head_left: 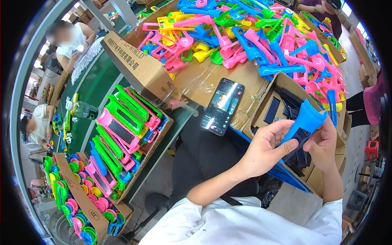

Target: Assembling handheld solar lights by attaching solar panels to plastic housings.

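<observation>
A blue plastic part (307, 116), flared and ribbed at its upper end, is held in front of me at the right. My left hand (267, 143) grips it from the left, its thumb lying across a small black plastic piece (301, 136) against the part's face. On the other side, my right hand (325, 143) has its fingers closed round the part's edge. Below both hands is an open cardboard box (261, 116) with black rectangular panels (272, 109) in it. How far the black piece is seated in the blue part I cannot tell.
Pink, blue, green and yellow plastic parts (245, 41) are heaped beyond my lap. A lit phone (222, 106) lies on cardboard. At left, a box holds parts with black panels (122, 130); another holds round-ended parts (81, 196). Other people work around; a bottle (83, 109) lies on the green table.
</observation>
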The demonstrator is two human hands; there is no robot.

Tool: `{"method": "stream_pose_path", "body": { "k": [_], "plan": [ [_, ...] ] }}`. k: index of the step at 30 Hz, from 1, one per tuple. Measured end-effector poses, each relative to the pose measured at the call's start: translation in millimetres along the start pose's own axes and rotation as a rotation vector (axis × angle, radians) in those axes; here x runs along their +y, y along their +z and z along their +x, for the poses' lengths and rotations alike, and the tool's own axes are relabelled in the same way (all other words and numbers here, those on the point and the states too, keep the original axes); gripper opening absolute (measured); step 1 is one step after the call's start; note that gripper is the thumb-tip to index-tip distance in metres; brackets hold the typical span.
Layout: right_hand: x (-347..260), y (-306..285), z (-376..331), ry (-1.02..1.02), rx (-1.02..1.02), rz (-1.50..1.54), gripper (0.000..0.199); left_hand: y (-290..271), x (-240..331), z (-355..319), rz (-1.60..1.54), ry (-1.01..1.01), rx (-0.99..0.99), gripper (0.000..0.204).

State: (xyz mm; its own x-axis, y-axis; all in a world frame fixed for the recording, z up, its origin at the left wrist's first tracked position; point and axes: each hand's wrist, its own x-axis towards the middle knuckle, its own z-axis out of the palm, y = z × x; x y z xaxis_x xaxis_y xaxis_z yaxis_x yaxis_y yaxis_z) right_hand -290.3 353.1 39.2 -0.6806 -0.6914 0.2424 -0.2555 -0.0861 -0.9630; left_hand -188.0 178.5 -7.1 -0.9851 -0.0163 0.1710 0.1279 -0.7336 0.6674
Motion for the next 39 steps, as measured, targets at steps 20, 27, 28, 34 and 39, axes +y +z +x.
{"method": "stream_pose_path", "body": {
  "k": [20, 27, 28, 34, 39],
  "plan": [
    [-9.6, 25.5, -4.6, 0.01, 0.055, -0.218, 0.045, 8.9, 1.8, -6.0, 0.251, 0.142, 0.187, 0.029],
    [-12.1, 34.2, -5.2, -0.021, 0.1, -0.275, 0.047, 14.6, -4.4, -6.0, 0.248, 0.129, 0.215, 0.031],
    [-11.9, 34.9, -4.8, -0.02, 0.095, -0.273, 0.047, 14.7, -4.2, -7.1, 0.372, 0.141, 0.231, 0.031],
    [-10.0, 33.6, -3.2, -0.029, 0.109, -0.339, 0.048, 11.5, -3.3, -6.0, 0.843, 0.386, 0.3, 0.033],
    [-9.2, 23.5, -2.8, 0.035, 0.06, -0.349, 0.05, 12.1, -5.1, -4.8, 0.952, 0.499, 0.354, 0.035]
  ]
}}
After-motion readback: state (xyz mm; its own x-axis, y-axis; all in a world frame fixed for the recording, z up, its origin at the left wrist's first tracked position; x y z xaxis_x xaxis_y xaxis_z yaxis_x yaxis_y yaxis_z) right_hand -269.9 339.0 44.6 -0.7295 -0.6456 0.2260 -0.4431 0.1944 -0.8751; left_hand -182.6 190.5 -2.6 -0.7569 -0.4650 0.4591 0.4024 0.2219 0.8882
